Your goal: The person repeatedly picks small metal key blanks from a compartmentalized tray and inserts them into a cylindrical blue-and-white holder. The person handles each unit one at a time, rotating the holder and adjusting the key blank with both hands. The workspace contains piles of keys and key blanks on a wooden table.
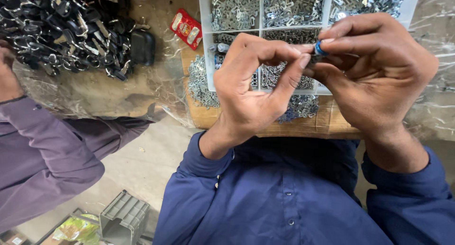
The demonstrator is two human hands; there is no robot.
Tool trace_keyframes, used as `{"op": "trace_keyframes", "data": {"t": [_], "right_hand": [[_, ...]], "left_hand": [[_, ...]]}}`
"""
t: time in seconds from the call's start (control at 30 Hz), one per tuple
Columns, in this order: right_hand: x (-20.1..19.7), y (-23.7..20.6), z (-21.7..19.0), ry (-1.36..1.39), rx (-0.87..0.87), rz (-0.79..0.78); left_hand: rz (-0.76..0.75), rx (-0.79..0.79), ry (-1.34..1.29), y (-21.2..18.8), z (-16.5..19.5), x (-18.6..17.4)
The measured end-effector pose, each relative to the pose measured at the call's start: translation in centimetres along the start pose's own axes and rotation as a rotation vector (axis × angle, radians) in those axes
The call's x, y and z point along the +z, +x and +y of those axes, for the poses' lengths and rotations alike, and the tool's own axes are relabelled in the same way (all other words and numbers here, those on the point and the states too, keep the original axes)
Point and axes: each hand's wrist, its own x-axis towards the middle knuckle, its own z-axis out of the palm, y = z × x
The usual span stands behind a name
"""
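Both hands pinch a small blue-ringed part [321, 49]: left hand [256, 83] at its 9 o'clock, right hand [374, 69] at 3 o'clock.

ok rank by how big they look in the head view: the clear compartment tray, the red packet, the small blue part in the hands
1. clear compartment tray
2. red packet
3. small blue part, pinched between both hands' fingers and nearer the camera, yet smallest.

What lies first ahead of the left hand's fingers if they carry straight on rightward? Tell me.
The left hand would likely meet the small blue-ringed part pinched in the right hand straight away; its fingertips already look to touch it.
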Motion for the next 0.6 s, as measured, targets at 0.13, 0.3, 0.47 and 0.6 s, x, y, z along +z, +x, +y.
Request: {"op": "trace_keyframes", "data": {"t": [0.13, 0.3, 0.47, 0.6], "right_hand": [[-0.13, -0.23, -0.1, -0.077, -0.092, -0.034], [-0.1, -0.3, -0.17, -0.084, -0.105, -0.039], [-0.03, -0.22, -0.42, -0.088, -0.077, -0.051], [-0.15, -0.17, -0.63, -0.053, -0.015, -0.051]], "left_hand": [[-0.005, 0.036, 0.055, 0.0, 0.17, -0.28], [-0.012, 0.05, 0.066, 0.21, 0.28, -0.36], [0.003, 0.025, 0.049, 0.05, 0.08, -0.45], [-0.012, 0.017, 0.029, -0.12, -0.14, -0.4]]}}
